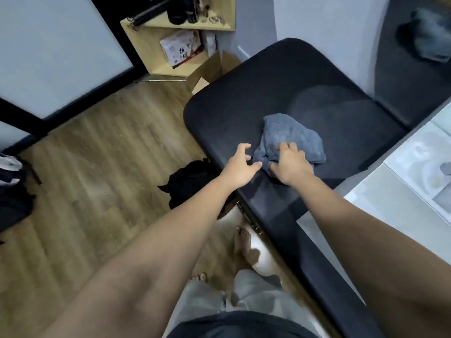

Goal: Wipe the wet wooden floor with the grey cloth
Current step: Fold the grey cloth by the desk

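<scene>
A crumpled grey cloth (290, 137) lies on a black padded bench (244, 111). My right hand (291, 164) rests on the cloth's near edge, fingers curled into the fabric. My left hand (240, 167) hovers just left of the cloth, fingers spread and bent, its thumb close to the cloth's corner, holding nothing. The wooden floor (102, 172) stretches to the left of the bench; I cannot make out wet patches on it.
A black garment (188, 184) lies on the floor beside the bench. A cardboard box (210, 71) and a wooden shelf (170, 45) stand at the back. A white counter (402, 191) borders the right. My bare feet (241, 247) stand by the bench.
</scene>
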### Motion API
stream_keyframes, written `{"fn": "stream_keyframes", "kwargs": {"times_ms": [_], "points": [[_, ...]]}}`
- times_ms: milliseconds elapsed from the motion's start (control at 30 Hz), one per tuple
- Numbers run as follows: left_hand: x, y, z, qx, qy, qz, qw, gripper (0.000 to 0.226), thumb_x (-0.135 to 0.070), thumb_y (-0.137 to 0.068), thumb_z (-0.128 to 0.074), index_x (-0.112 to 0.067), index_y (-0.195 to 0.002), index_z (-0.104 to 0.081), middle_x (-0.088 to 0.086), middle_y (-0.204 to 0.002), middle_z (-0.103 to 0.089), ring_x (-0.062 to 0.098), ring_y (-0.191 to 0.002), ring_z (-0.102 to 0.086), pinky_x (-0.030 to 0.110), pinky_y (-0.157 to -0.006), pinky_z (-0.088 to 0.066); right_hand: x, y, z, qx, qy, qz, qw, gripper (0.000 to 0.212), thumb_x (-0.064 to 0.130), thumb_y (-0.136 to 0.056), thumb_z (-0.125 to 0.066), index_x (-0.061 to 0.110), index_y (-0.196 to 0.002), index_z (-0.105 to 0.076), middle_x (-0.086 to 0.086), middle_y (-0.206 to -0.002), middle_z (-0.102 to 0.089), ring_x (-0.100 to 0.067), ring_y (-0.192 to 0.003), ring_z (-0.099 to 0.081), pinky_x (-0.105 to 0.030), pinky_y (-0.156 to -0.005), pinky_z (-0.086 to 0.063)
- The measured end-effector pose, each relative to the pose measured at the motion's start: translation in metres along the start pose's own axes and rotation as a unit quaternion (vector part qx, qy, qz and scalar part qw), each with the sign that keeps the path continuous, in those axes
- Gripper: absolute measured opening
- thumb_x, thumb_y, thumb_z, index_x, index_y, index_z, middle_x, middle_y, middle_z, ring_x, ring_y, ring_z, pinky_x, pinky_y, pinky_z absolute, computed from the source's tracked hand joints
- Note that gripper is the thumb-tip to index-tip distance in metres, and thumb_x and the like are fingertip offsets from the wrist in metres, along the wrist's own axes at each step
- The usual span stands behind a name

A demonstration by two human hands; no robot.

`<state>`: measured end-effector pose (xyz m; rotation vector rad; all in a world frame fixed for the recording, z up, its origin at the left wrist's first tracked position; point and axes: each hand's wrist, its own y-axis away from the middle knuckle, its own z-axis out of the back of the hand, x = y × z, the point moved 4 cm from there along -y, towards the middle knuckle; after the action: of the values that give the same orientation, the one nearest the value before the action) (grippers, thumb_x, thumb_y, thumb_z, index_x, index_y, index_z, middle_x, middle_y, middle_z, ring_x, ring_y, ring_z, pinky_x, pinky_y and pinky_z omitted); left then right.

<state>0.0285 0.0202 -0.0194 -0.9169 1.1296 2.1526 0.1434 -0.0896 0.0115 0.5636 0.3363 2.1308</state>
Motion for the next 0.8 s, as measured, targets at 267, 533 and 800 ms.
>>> {"fn": "stream_keyframes", "kwargs": {"times_ms": [267,533,800], "points": [[-0.002,-0.034,-0.033,-0.045,0.026,0.086,0.995,0.065,-0.037,-0.093,-0.068,-0.013,-0.146,-0.037,0.01,-0.141,-0.051,0.026,-0.126,-0.054,0.032,-0.101,-0.043,-0.017,-0.018,-0.01,0.019,0.055,-0.012,0.998,0.049,0.032,-0.095,-0.059,0.013,-0.136,-0.04,-0.01,-0.134,-0.042,-0.037,-0.122,-0.042,-0.047,-0.09,-0.042],[0.009,-0.053,-0.051,-0.095,0.098,0.17,0.976,0.028,-0.024,-0.09,-0.069,-0.004,-0.109,-0.067,0.013,-0.109,-0.071,0.03,-0.101,-0.067,0.035,-0.083,-0.055,-0.023,-0.033,-0.027,-0.021,0.046,0.012,0.999,0.048,0.039,-0.096,-0.057,0.018,-0.139,-0.049,-0.01,-0.133,-0.042,-0.035,-0.116,-0.045,-0.046,-0.093,-0.042],[0.013,-0.058,-0.015,-0.099,0.228,0.155,0.956,0.019,-0.017,-0.079,-0.074,-0.019,-0.074,-0.056,-0.002,-0.074,-0.062,0.013,-0.068,-0.056,0.025,-0.06,-0.044,-0.018,-0.045,-0.008,-0.19,-0.103,-0.001,0.976,0.02,0.027,-0.097,-0.045,0.01,-0.1,-0.055,-0.011,-0.103,-0.058,-0.033,-0.099,-0.047,-0.044,-0.089,-0.032]]}}
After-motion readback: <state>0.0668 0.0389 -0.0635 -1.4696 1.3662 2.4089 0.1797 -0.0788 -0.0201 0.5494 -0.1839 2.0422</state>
